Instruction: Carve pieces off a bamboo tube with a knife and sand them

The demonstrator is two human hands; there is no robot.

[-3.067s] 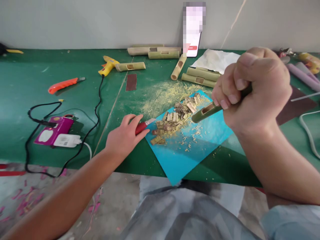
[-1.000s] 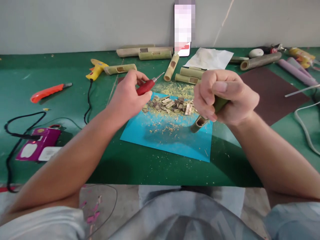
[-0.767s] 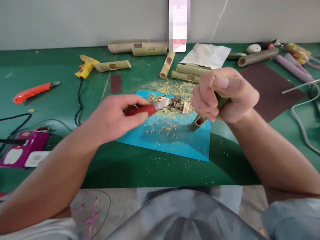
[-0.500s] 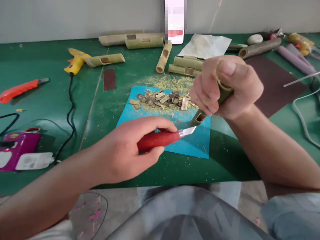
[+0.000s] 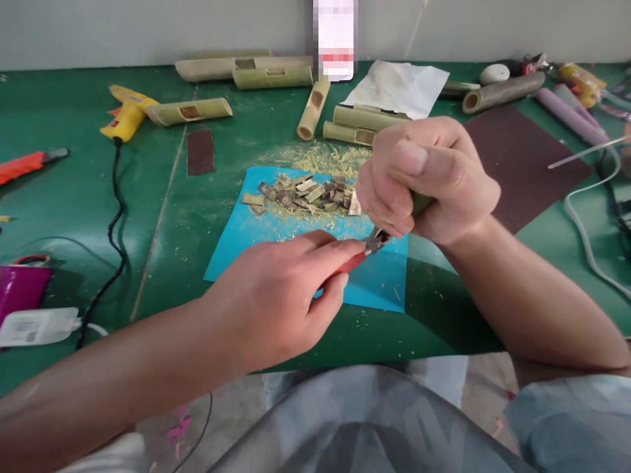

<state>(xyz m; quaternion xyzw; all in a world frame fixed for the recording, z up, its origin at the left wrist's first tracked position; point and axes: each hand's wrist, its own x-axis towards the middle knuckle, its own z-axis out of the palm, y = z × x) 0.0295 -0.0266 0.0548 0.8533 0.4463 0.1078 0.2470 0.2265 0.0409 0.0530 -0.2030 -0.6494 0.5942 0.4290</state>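
My left hand (image 5: 283,289) is closed around the red handle of a craft knife (image 5: 352,261). The knife's blade reaches into the cut opening near the lower end of a bamboo tube (image 5: 422,202). Wrapped about that tube in a fist is my right hand (image 5: 428,180), its thumb lying on top, so most of the tube is hidden. Beneath both hands lies a blue sheet (image 5: 377,282). Bamboo chips (image 5: 315,192) and pale shavings are heaped on its far part.
Several cut bamboo tubes (image 5: 273,77) lie along the back, near an upright phone (image 5: 336,39). At left are a yellow glue gun (image 5: 129,115), an orange-handled knife (image 5: 22,167) and black cable (image 5: 116,210). A brown sheet (image 5: 522,164) lies at right.
My left hand has moved right and brought the blade into the tube's opening. My right hand has shifted slightly left and down with the tube. The whole view has swung a little.
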